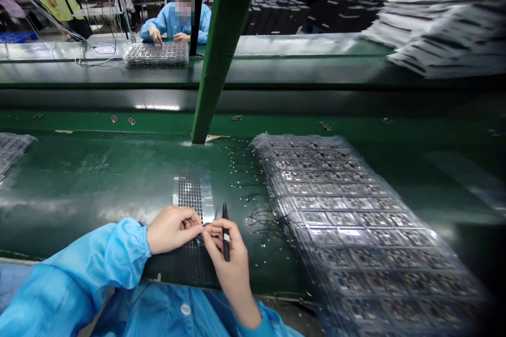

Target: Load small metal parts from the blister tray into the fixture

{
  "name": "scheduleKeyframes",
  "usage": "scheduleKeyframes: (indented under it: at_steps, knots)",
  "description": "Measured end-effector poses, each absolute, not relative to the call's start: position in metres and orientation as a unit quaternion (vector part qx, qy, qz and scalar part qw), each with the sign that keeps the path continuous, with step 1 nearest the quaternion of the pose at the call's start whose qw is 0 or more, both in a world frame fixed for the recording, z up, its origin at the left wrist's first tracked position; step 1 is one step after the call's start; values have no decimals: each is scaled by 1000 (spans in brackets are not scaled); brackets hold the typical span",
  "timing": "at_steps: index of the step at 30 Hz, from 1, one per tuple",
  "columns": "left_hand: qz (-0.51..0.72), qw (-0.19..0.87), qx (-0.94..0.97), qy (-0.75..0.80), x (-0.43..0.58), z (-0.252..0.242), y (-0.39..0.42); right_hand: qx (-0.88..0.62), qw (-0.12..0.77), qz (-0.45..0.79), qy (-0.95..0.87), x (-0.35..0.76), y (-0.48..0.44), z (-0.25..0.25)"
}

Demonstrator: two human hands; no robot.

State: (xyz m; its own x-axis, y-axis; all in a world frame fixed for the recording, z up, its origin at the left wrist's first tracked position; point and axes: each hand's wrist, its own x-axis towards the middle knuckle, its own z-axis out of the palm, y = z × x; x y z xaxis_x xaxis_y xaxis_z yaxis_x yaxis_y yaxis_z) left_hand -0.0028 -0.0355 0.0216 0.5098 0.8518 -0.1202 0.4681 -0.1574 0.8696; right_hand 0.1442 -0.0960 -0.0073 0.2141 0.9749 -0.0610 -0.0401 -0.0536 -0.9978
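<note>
My left hand (172,230) rests above a metallic sheet with a fine dark grid (191,195) on the green conveyor belt (79,189). Its fingertips pinch something tiny with a thin wire, partly hidden by my fingers. My right hand (229,268) holds black tweezers (225,231) upright, close to my left fingertips. Small parts with thin black wires (256,216) lie scattered to the right of the sheet. Beyond them is a long pile of plastic-wrapped component trays (356,226). Blue sleeves cover both my arms.
A green post (225,47) slants across the belt's far side. Beyond it, a co-worker in blue has both hands on a grid tray (156,55). Stacked sheets (443,26) fill the upper right, loose cables (47,5) hang upper left, and another wrapped pile (11,152) sits at the left edge.
</note>
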Motion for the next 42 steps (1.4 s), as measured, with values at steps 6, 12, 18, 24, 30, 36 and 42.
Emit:
scheduleKeyframes:
  at_steps: [6,12,18,24,30,36,42]
  knots:
    - [236,494,687,478,-14,30,5,-536,564,546,-312,171,-63,7]
    - [225,487,715,447,-13,23,63,-552,521,556,-339,177,-3,10]
    - [204,502,700,466,-11,11,66,-601,516,478,-381,173,34,-14]
    - [209,454,739,452,-10,12,66,-614,500,436,-427,171,39,-16]
    - [201,460,735,456,-8,14,68,-613,478,418,-471,173,37,-15]
    - [207,462,733,454,-7,14,67,-630,477,404,-461,172,35,-14]
    - [207,462,733,455,-6,13,67,-641,470,392,-463,169,35,-11]
